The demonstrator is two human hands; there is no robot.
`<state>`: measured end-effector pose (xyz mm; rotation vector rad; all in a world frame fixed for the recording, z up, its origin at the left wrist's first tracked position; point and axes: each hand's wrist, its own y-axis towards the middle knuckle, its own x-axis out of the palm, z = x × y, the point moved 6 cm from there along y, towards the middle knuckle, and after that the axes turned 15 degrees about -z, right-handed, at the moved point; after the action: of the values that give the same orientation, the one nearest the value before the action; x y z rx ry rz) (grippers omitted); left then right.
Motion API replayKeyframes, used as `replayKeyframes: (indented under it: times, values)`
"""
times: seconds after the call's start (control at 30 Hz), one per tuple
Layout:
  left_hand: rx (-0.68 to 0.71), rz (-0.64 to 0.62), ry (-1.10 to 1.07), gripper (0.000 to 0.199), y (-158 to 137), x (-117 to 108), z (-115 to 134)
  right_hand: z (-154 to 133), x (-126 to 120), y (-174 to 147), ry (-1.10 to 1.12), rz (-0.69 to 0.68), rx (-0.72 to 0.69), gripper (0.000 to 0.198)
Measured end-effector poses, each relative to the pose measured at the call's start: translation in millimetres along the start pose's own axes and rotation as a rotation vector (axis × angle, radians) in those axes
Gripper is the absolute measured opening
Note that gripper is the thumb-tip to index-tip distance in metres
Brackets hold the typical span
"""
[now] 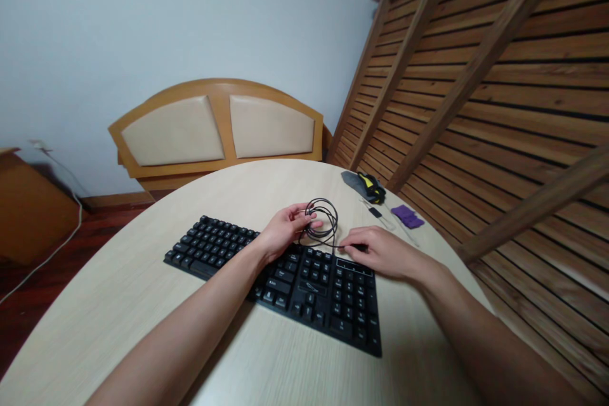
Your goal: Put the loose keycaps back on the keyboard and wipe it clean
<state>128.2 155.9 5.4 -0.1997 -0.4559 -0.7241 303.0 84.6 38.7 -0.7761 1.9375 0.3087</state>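
A black keyboard (311,292) lies at a slant across the pale round table, its number pad toward the right. Just above its back edge, my left hand (288,226) pinches a thin black cable (337,216) wound into several loops. The cable's end runs over to my right hand (375,250), whose fingers are closed on it near the keyboard's back right corner. A dark plug-like piece shows partly under those fingers; its exact shape is hidden. My left forearm crosses over the keys and covers some of them.
Toward the table's (109,311) back right edge lie a grey and yellow-black bundle (366,186), a small dark item with thin wire-like parts (375,212) and a folded purple cloth (407,216). A slatted wooden frame (476,95) leans at right; a padded headboard (223,130) stands behind.
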Motion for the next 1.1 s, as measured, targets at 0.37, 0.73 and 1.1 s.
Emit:
replayKeyframes:
  times: [0.37, 0.73, 1.1]
  values:
    - [-0.022, -0.030, -0.036, 0.024, -2, 4, 8, -16, 1, 2, -0.167, 0.099, -0.012, 0.029]
    - [-0.024, -0.139, -0.006, 0.024, -3, 6, 9, -17, 4, 2, -0.178, 0.146, -0.093, 0.026]
    - [0.002, -0.176, 0.073, 0.024, -2, 8, 7, 18, -11, 2, 0.141, 0.550, 0.149, 0.023]
